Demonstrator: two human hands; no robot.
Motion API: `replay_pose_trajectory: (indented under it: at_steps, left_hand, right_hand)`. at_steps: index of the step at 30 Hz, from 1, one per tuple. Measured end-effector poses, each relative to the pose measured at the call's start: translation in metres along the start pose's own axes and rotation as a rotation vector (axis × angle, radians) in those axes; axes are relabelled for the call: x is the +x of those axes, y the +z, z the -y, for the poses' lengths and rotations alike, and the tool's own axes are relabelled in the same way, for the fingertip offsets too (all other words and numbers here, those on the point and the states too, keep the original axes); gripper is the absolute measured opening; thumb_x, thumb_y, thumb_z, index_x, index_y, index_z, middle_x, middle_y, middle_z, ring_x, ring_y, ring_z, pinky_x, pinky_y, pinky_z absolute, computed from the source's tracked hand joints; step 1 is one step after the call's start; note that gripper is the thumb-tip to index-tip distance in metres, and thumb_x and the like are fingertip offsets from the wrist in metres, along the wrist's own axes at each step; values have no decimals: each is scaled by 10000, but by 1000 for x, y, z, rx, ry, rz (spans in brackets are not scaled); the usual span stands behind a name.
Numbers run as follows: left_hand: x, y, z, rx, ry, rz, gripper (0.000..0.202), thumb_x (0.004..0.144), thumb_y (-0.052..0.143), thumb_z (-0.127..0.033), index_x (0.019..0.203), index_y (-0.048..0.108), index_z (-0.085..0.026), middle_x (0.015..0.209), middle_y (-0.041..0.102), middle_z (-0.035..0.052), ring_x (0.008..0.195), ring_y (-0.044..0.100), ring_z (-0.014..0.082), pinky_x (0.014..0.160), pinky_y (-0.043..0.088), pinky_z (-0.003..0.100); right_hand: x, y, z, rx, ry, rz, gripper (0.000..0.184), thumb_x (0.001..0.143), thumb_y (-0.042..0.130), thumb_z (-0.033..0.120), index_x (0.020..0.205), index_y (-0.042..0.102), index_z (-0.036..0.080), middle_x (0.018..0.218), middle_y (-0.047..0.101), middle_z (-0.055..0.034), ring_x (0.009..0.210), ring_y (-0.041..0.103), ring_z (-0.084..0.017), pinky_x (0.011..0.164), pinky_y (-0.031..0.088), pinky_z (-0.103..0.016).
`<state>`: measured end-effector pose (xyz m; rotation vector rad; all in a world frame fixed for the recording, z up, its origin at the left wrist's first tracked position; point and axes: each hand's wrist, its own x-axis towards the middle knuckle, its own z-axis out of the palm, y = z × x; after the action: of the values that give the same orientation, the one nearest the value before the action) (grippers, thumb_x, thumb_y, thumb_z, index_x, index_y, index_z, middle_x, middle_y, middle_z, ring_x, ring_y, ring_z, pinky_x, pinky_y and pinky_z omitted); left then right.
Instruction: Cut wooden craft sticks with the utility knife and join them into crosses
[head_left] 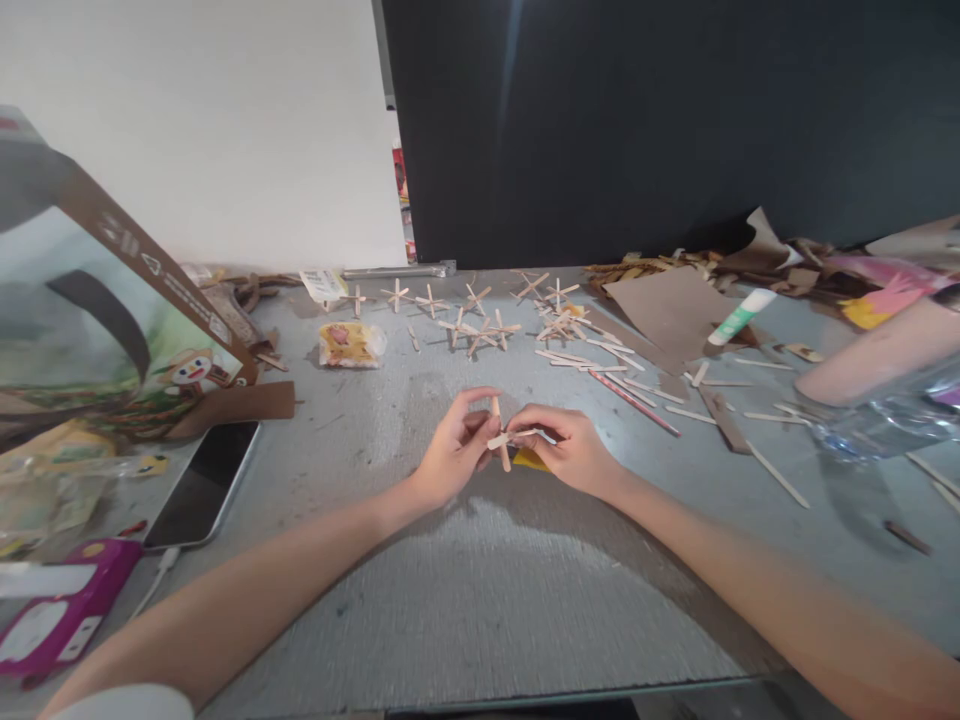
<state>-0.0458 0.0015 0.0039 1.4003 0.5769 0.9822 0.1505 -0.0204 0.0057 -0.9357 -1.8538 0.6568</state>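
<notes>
Between my two hands, just above the grey table [480,600], is a small cross of wooden craft sticks [501,437]. My left hand [459,445] pinches it at the upright stick, index finger by its top end. On the other side my right hand [568,447] has its fingers closed on the stick that points right. Under the right fingers shows a yellow piece [531,459]; whether it is touched I cannot tell. Farther back stand several star shapes made of crossed sticks [480,335]. Loose sticks [574,360] lie to their right.
A phone [202,485], a purple device [67,600] and a paper bag [112,300] are at left. Behind my left hand lies a small yellow packet [349,345]. At right are a glue stick [741,318], brown cardboard [664,310], a red pencil-like stick [636,404] and a clear bottle [885,410].
</notes>
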Motion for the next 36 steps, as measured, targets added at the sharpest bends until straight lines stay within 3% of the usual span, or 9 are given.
replay_pose_trajectory:
  at_steps: [10, 18, 25, 30, 36]
  left_hand:
    - [-5, 0, 5, 96, 124, 63, 405, 1020, 551, -529, 1296, 460, -247, 746, 516, -55, 583, 490, 91, 564, 412, 228]
    - [-8, -1, 8, 184, 206, 74, 376, 1047, 500, -512, 1290, 418, -236, 742, 559, -45, 589, 564, 108, 584, 436, 245]
    - [-8, -3, 15, 227, 168, 50, 391, 1027, 521, -540, 1224, 391, -228, 775, 563, -34, 654, 570, 128, 653, 459, 269]
    - [-9, -2, 20, 199, 165, 39, 397, 1015, 559, -517, 1233, 400, -226, 754, 530, -41, 661, 534, 123, 645, 446, 259]
    - [-9, 1, 14, 55, 135, 67, 478, 994, 586, -543, 1336, 410, -260, 786, 539, -37, 626, 501, 107, 594, 428, 236]
  right_hand:
    - [-5, 1, -3, -16, -36, -15, 120, 963, 558, 217, 964, 675, 241, 848, 736, -24, 747, 699, -158, 723, 548, -277]
    - [-4, 0, 0, -38, -161, -24, 220, 1042, 531, 336, 864, 623, 244, 875, 754, -62, 773, 719, -163, 706, 552, -283]
    - [-3, 1, -4, -47, -233, -10, 261, 1046, 507, 252, 800, 596, 243, 846, 732, -44, 756, 699, -144, 692, 533, -256]
    - [-5, 3, -4, -64, -200, -6, 296, 1066, 469, 308, 813, 611, 247, 843, 735, -57, 773, 707, -156, 698, 542, -267]
    - [-7, 4, -7, -34, -141, -77, 171, 1031, 566, 341, 920, 662, 252, 934, 753, -72, 819, 723, -177, 746, 575, -304]
